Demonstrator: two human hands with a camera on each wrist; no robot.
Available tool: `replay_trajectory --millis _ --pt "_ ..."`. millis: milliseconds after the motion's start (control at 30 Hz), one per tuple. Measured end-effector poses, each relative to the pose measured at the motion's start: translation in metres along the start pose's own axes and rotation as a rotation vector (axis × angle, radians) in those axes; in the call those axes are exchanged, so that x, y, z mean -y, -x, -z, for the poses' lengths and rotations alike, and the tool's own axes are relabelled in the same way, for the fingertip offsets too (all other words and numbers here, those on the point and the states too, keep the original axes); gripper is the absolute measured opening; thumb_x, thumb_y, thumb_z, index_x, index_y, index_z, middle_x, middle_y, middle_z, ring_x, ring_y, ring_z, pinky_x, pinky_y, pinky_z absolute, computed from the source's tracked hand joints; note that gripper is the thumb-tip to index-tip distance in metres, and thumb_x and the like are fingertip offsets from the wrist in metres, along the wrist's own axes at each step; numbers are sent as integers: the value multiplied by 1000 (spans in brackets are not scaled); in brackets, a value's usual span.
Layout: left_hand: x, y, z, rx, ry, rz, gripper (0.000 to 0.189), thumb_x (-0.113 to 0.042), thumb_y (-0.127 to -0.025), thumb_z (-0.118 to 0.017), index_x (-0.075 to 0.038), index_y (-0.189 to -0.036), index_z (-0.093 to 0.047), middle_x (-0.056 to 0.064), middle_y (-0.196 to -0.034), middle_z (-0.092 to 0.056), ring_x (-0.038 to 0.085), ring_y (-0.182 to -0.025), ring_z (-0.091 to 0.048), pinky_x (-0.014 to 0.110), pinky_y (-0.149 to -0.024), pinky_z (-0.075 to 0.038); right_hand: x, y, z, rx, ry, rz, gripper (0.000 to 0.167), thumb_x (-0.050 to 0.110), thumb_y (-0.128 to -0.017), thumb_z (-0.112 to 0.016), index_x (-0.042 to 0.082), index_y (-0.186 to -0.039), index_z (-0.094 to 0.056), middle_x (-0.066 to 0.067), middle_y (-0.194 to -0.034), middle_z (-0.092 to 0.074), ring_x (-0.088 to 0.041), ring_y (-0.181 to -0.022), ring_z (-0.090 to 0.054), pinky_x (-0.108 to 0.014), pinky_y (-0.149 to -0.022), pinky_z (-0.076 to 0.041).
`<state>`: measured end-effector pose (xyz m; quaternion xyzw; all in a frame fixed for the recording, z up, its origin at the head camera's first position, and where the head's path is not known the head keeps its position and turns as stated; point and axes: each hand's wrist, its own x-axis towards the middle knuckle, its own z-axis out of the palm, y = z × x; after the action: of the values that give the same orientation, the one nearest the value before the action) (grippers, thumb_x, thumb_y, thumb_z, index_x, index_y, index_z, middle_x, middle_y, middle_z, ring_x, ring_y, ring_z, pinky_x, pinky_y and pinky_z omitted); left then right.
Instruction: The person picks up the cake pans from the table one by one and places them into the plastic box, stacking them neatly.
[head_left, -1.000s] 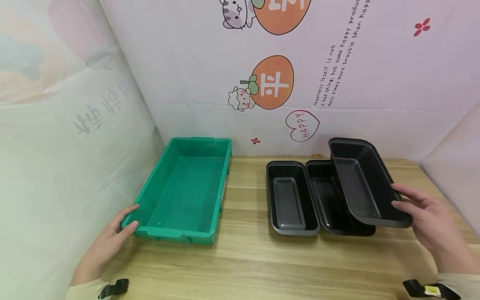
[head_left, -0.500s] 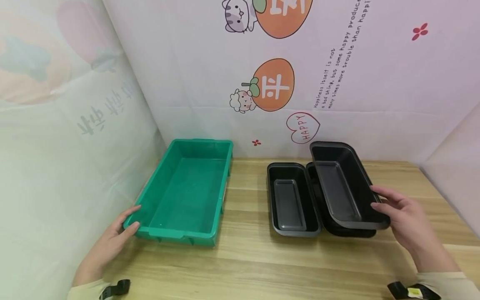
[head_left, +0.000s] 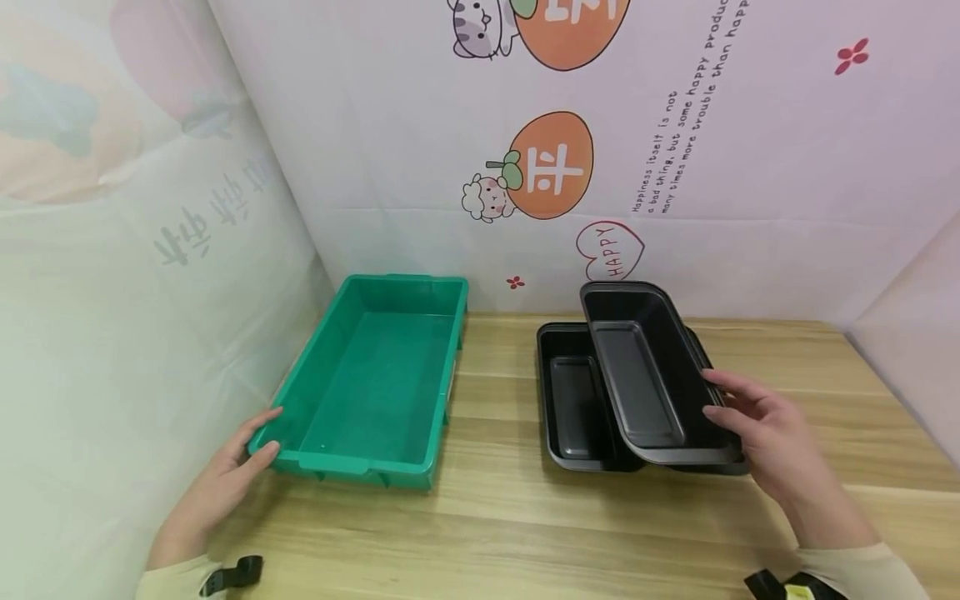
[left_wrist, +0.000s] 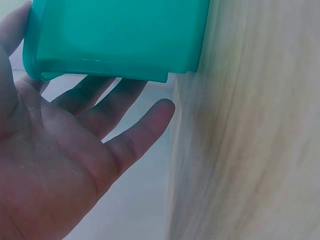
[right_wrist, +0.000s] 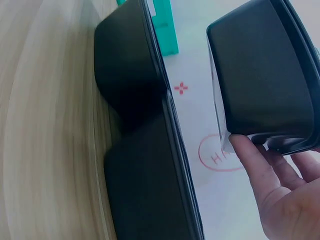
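Observation:
In the head view my left hand [head_left: 221,487] holds the near left corner of a green plastic tray [head_left: 431,454], thumb at the rim. The left wrist view shows its other fingers spread behind the tray's wall [left_wrist: 120,35]. My right hand [head_left: 776,446] grips a black loaf pan [head_left: 637,383] by its right side, with the thumb on the rim. That pan is raised and tilted above two more black loaf pans. The left one [head_left: 573,400] is partly covered, and the right one [head_left: 705,354] is mostly hidden. In the right wrist view the held pan [right_wrist: 265,75] is apart from those below.
A wood-grain table [head_left: 480,533] carries everything. Printed white cloth [head_left: 405,167] rises behind it, and another cloth wall [head_left: 150,333] stands close on the left. A strip of table [head_left: 491,400] separates the tray from the pans.
My right hand has carried the held loaf pan leftward, from over the right standing pan to partly over the left one. My left hand and the green tray stay in place.

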<state>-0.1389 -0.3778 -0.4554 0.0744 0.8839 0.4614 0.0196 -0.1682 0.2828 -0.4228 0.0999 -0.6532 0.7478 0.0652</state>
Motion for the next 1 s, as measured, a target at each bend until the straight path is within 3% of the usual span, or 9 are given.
replay_trajectory --millis 300,567,733,1000 --pt "-1 -3 -2 15 31 1 56 -21 -107 -45 -17 -157 -21 23 -160 -10 52 -141 -4 76 -99 -18 -4 -11 -25 9 141 -1 43 -7 -90 -65 0 -132 -59 3 -121 -58 -10 -98 -53 -15 -76 -50" --pt "2 0 0 4 17 5 56 -22 -106 -45 -18 -157 -22 24 -159 -12 55 -139 -7 78 -97 -18 -9 -21 -49 8 133 -7 40 -7 -90 -66 -5 -129 -59 4 -125 -58 -11 -109 -49 -14 -82 -47" --pt "2 1 1 11 18 17 57 -23 -106 -46 -19 -157 -21 23 -160 -11 55 -140 -6 77 -98 -18 -11 -24 -65 -11 135 -57 40 -2 -90 -68 -3 -130 -59 3 -126 -55 -13 -111 -46 -14 -83 -48" --pt "5 0 1 12 36 6 56 -22 -107 -45 -19 -157 -22 21 -160 -11 50 -141 -6 75 -100 -17 -18 -27 -89 -8 178 -96 40 1 -91 -69 -4 -129 -58 1 -125 -52 -15 -106 -45 -15 -81 -49"
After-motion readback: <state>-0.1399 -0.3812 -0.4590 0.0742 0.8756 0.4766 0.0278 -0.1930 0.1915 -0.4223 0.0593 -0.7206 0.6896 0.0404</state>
